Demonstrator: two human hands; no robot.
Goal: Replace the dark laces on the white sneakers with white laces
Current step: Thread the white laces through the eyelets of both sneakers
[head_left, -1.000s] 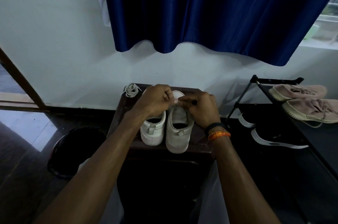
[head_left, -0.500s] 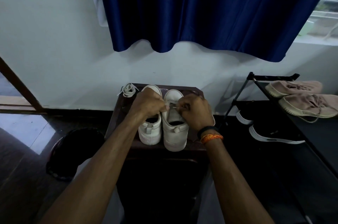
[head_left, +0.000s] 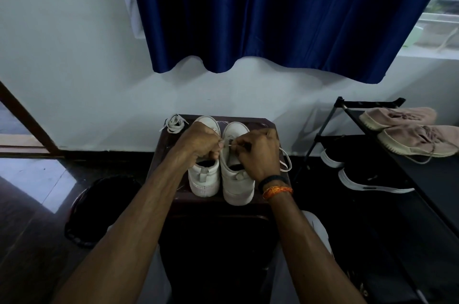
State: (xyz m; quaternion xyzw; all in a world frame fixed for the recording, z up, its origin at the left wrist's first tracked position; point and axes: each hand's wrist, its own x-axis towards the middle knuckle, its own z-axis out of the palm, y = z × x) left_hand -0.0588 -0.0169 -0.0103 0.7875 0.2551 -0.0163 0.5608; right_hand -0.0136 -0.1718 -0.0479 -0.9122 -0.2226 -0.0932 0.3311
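Observation:
Two white sneakers stand side by side, heels toward me, on a small dark table (head_left: 263, 125). The left sneaker (head_left: 204, 179) lies partly under my left hand (head_left: 198, 142). Over the right sneaker (head_left: 237, 184) both hands meet at the eyelets. A white lace (head_left: 285, 162) runs from between my fingers and loops off the shoe's right side. My left hand pinches one end of it, and my right hand (head_left: 258, 152) pinches it near the tongue. A second white lace (head_left: 174, 123) lies coiled at the table's far left corner. No dark lace shows.
A black shoe rack (head_left: 347, 115) stands to the right with two beige shoes (head_left: 407, 130) on top and black shoes (head_left: 367, 179) below. A dark round bin (head_left: 99, 204) sits on the floor to the left. A blue curtain (head_left: 273, 11) hangs on the wall behind.
Both hands have drawn slightly apart and back along the right sneaker, exposing its toe and a loop of white lace at its right side. The camera tilted a little.

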